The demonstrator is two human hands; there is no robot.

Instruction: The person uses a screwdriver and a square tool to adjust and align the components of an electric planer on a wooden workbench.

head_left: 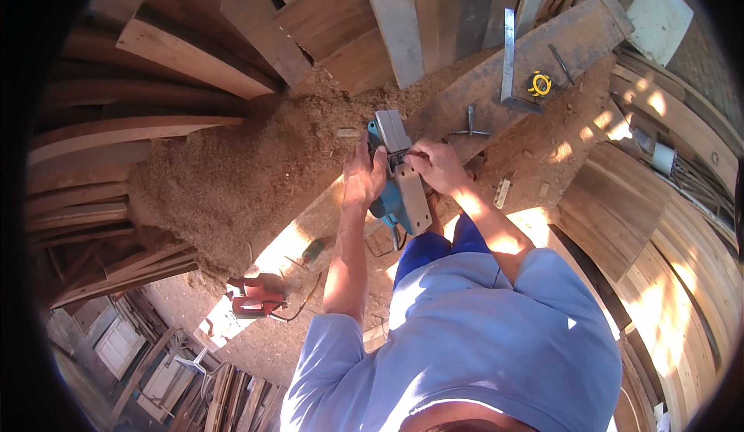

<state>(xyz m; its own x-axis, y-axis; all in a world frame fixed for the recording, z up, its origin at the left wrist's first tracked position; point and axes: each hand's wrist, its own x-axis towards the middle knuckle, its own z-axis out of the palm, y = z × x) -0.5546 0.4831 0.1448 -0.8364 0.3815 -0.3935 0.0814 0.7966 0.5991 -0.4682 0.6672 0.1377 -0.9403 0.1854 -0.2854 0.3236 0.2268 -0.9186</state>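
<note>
An electric planer (414, 202) with a teal body lies upside down in front of me, its grey metal sole facing up. My left hand (364, 172) is closed against the left side of its body, steadying it. With bent fingers pressed together, my right hand (439, 165) works at the cutter slot between the two sole plates. Whatever those fingertips pinch is too small and hidden to make out. Just beyond the right hand, a metal T-handle wrench (470, 127) rests on a thick wooden plank (457, 95).
A try square (508, 56), a yellow-and-black tape measure (539, 84) and a dark thin rod (561, 64) lie along the plank. Sawdust (225, 176) is heaped at left. A red power tool (257, 296) with a cord sits lower left. Stacked boards (659, 277) line the right.
</note>
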